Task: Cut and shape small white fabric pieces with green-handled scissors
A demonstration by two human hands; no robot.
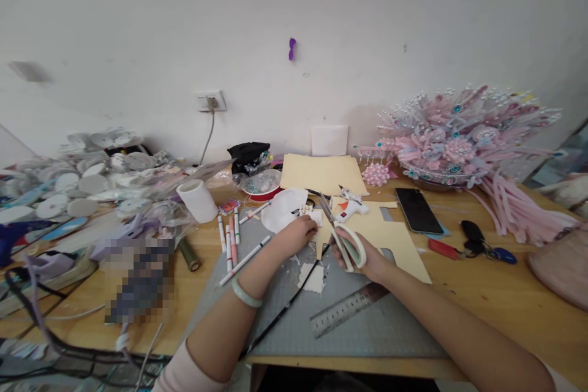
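Observation:
My right hand [361,257] is wrapped around the pale handles of a pair of scissors [350,245]. Their blades are parted a little and point up and away to the left. Close by on the left, my left hand [299,236] has its fingers bent together beside a small white piece [315,218]; what they pinch, if anything, is hidden. A narrow cream card strip [319,246] lies between the two hands. Just beyond the left hand is a white rounded sheet [280,211]. Past the scissors rests a white glue gun [353,207].
The grey cutting mat [285,337] carries a steel ruler [349,309], a black cable [285,309] and several markers [245,260]. Cream card [321,171], a phone [418,210], keys [475,245] and a pink beaded headdress [454,141] lie beyond. Clutter [82,190] fills the left.

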